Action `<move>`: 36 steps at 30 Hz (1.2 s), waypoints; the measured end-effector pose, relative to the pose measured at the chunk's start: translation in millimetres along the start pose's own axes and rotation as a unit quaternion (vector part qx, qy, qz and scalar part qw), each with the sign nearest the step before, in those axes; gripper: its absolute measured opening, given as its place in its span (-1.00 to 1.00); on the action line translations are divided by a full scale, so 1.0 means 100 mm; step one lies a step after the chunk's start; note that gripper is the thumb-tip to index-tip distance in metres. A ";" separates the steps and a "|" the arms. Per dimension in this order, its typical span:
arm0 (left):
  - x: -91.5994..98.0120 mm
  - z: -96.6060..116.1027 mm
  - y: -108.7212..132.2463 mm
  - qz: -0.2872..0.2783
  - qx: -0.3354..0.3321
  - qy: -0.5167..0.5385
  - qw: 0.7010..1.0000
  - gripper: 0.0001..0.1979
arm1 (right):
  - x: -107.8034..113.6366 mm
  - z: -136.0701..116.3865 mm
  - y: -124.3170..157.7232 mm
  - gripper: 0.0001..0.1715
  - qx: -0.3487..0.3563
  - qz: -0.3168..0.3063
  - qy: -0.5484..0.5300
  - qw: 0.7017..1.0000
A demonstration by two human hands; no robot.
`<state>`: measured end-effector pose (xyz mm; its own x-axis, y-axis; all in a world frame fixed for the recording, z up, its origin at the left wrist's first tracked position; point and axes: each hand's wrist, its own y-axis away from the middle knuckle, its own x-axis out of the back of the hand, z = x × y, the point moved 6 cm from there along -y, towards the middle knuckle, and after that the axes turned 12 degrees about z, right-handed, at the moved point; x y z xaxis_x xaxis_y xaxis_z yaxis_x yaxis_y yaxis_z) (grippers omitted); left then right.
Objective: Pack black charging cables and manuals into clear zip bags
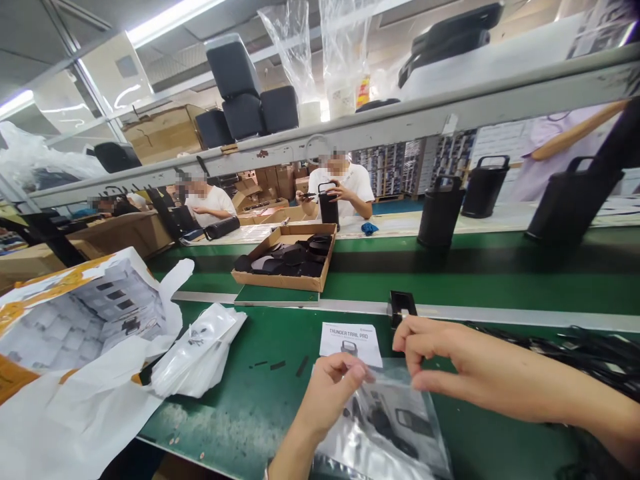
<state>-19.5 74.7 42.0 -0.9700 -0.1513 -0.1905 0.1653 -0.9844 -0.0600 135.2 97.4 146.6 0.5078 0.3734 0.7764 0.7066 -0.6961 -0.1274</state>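
Observation:
My left hand (336, 385) pinches the top edge of a clear plastic bag (435, 433). Through the bag I see a printed picture sheet and a dark item like a coiled cable. Just past the bag lies a white leaflet (330, 337) printed "THUNDER TRAIL PRO", its lower part hidden by my left hand. My right hand (440, 353) hovers over the bag's upper right corner, fingers bent and thumb apart from them, with nothing visible in it. Beyond its fingertips stands a small black holder (401, 303), like a tape dispenser.
Black cables (575, 363) are heaped at right. A stack of white plastic bags (200, 350) and an open carton (125, 320) sit left. Across the green belt (370, 267) are a tray (280, 283) of black parts, black speakers (440, 213) and co-workers. A shelf (320, 133) crosses overhead.

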 end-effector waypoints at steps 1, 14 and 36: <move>-0.01 0.03 -0.01 0.015 -0.010 -0.004 1.000 -0.70 | 0.01 0.05 0.04 -0.86 -0.006 0.010 0.005 1.000; -0.08 -0.08 -0.12 0.124 0.024 0.032 0.991 -0.80 | -0.39 0.72 0.17 -0.61 -0.201 0.214 -0.249 0.923; 0.02 -0.23 -0.06 0.080 0.060 0.060 0.993 -0.46 | -0.47 0.91 0.29 -0.74 -0.137 0.252 -0.200 0.937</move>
<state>-18.2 82.4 19.1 -0.9040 -0.3012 -0.3034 0.2858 -0.9536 0.0951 176.6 115.1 50.3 0.9251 0.1173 0.3610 0.2030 -0.9565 -0.2096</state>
